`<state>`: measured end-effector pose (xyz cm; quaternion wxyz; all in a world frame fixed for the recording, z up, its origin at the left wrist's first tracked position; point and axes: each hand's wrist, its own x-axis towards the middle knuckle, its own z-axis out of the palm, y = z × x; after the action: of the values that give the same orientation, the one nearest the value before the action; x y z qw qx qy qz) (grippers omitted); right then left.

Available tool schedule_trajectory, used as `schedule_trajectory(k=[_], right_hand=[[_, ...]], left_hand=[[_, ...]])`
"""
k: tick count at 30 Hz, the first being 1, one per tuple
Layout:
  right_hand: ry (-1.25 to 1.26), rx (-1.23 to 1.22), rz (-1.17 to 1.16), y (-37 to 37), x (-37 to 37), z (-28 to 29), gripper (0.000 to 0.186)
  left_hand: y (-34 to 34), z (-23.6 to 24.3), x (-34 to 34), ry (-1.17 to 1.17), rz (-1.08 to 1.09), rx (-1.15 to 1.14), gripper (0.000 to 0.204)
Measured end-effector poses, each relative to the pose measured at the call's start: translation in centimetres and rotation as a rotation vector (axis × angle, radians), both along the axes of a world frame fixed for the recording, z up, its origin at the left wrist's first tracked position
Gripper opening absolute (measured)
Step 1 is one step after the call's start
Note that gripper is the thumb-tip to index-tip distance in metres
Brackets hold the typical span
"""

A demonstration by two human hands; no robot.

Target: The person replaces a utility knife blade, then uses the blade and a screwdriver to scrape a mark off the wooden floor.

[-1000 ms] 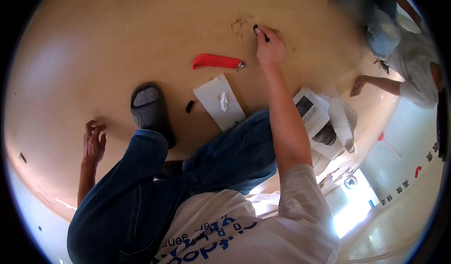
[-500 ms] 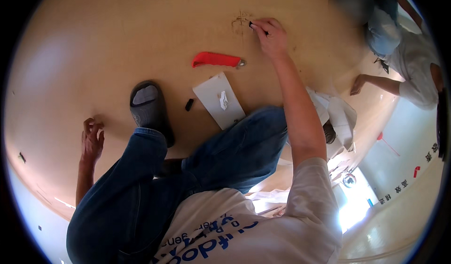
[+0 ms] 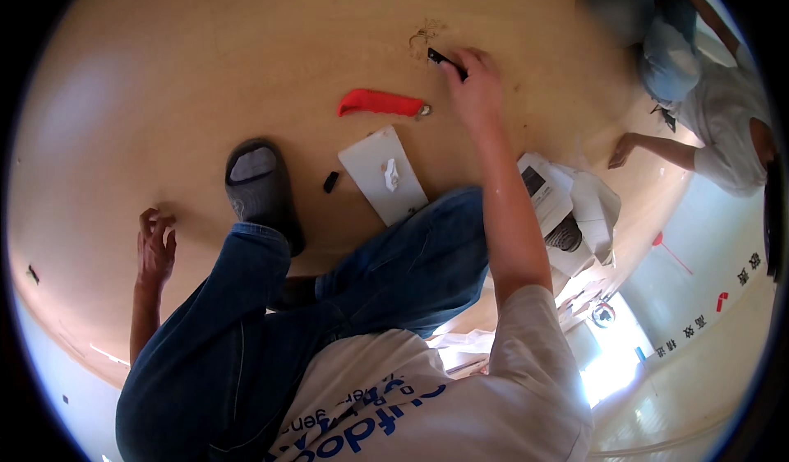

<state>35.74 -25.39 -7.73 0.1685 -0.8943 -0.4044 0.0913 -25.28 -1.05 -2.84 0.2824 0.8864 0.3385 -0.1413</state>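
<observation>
Our right hand (image 3: 478, 88) pinches the near end of the black bar (image 3: 439, 57) — likely to leave its tip free; it sits just this side of dark marks (image 3: 426, 33) on the floor (image 3: 246, 67), long axis slanting, tip pointing away and leftward; our left hand (image 3: 155, 248) curls loosely, fingers seemingly empty.

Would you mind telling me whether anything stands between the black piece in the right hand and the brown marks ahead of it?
Nothing visible does: the right hand holds the black piece with its tip close by the brown marks; the red knife lies off that line.
</observation>
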Motion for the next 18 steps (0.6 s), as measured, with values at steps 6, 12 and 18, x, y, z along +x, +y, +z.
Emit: schedule_trajectory(k=[6,12,18], right_hand=[[0.27,-0.22,-0.183,-0.3,-1.5,1.0,0.027],[0.409,-0.044,-0.434,-1.6,-0.6,1.2,0.028],[0.334,0.069,-0.466,-1.3,-0.1,-0.3,0.028]], left_hand=[[0.3,-0.5,0.1,-0.003,-0.006,0.001,0.025],[0.2,-0.5,0.0,-0.008,0.032,-0.024,0.025],[0.1,-0.7,-0.3,-0.001,0.036,-0.025,0.025]])
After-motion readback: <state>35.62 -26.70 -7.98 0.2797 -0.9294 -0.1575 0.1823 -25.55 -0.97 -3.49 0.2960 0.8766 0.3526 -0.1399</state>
